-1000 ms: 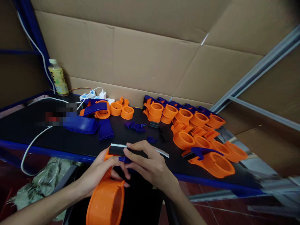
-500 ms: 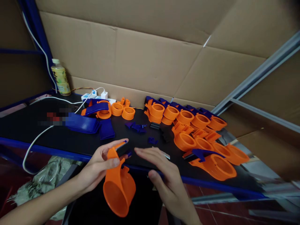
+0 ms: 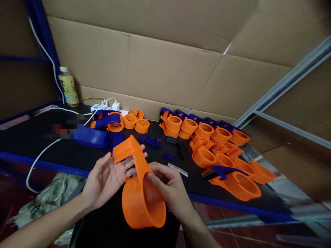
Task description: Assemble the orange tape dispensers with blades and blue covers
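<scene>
Head view: at 7 o'clock, the right hand (image 3: 170, 189) grips an orange plastic ring-and-arm holder (image 3: 139, 186), seemingly bearing its weight; the left hand (image 3: 104, 182) spreads unclenched beside its flat end, perhaps as support.

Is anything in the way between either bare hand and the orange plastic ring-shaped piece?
Nothing visible: the right hand holds the orange plastic ring-shaped piece near the ring's upper rim; the open left hand lies partly behind it, contact unclear.
</scene>
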{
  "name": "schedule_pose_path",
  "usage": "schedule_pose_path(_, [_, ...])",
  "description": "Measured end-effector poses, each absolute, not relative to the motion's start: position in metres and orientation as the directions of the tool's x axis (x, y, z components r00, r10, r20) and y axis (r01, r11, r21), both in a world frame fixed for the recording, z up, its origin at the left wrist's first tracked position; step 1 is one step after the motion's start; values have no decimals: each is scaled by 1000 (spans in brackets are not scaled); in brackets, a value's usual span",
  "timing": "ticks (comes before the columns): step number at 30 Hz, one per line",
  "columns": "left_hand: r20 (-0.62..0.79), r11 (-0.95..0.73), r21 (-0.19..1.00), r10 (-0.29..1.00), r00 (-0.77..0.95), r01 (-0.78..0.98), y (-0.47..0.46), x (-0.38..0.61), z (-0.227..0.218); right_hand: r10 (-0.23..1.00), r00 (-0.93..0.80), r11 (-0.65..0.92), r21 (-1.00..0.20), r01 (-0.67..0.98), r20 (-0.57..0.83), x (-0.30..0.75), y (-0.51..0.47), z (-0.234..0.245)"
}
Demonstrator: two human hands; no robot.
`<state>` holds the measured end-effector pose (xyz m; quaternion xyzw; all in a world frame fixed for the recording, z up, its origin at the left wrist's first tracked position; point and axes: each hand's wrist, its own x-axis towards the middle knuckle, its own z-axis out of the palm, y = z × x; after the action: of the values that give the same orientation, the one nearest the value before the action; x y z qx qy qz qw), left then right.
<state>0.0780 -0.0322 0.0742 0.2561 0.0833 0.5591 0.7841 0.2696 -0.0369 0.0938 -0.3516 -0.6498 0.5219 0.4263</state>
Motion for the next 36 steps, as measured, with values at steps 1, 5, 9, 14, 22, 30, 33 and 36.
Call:
schedule_pose_path(1, [160,274,458,910,382,-846,-30,78,73,900,-417,121,-992,-43,128,268,-36,92])
schedule_pose_path(5, [145,387,380,872,468,-840,-24,74,67,879,-471,84,-996,-2,75,263,-30,88])
schedule_pose_path(9, [99,354,389,902,421,-851,-19,69,60,935,-244,323,-900,292,256,255,4,97])
schedule_pose_path(14, [40,340,449,916,399,-826,-19,68,50,935,-301,353,-512,783,185,218,72,105])
schedule_pose_path(22, [-4,371,503,904,427,-781,-20,69,48,940,-333,330,-419,846,68,187,102,87])
schedule_pose_path(30, [-61,327,521,936,348,-789,-21,73,52,931,-309,362,-413,835,192,200,100,88])
schedule_pose_path(33, [-83,270,523,960,267,-809,-22,73,56,908,-322,412,-425,806,269,209,94,96])
schedule_pose_path(36, [-111,216,530,976,185,-820,-21,74,60,859,-344,493,-428,758,380,225,79,106])
